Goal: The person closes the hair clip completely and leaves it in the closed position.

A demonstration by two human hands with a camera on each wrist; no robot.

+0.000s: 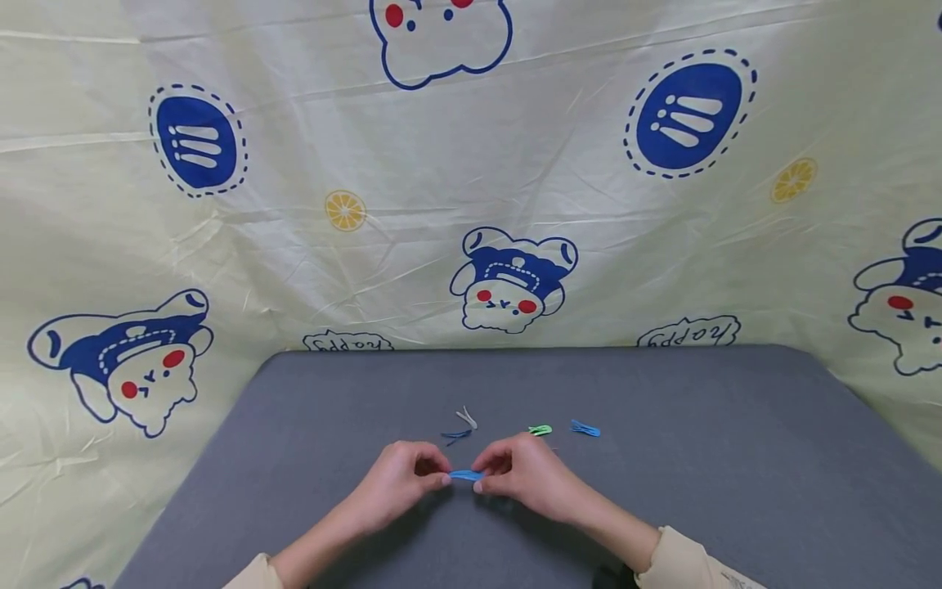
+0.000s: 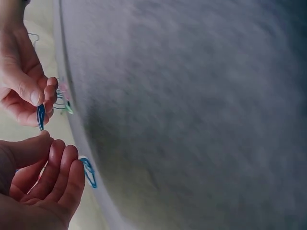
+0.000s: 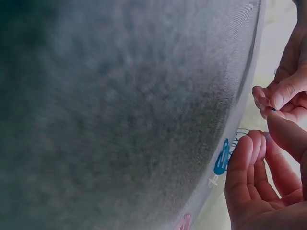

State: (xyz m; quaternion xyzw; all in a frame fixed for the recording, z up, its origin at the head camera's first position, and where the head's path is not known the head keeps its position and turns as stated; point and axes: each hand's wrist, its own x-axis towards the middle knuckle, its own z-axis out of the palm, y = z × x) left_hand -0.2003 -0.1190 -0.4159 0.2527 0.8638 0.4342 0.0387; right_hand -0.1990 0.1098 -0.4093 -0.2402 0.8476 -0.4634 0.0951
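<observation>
Between my two hands is a slim blue hair clip point(image 1: 467, 475), held low over the grey table near its front middle. My left hand point(image 1: 397, 483) pinches one end with thumb and fingertips. The other end is pinched by my right hand point(image 1: 533, 478). In the left wrist view the blue strip of the clip spans the gap between both sets of fingertips; in the right wrist view fingers cover most of it. Just beyond the hands lie a dark blue clip point(image 1: 456, 436), a white clip point(image 1: 467, 419) and a green clip point(image 1: 540, 429), partly hidden behind my right hand.
Another blue clip point(image 1: 585, 429) lies to the right of the green one. A pink clip point(image 3: 184, 223) shows at the bottom of the right wrist view. The grey table point(image 1: 331, 393) ends at a printed curtain point(image 1: 412, 278) behind it.
</observation>
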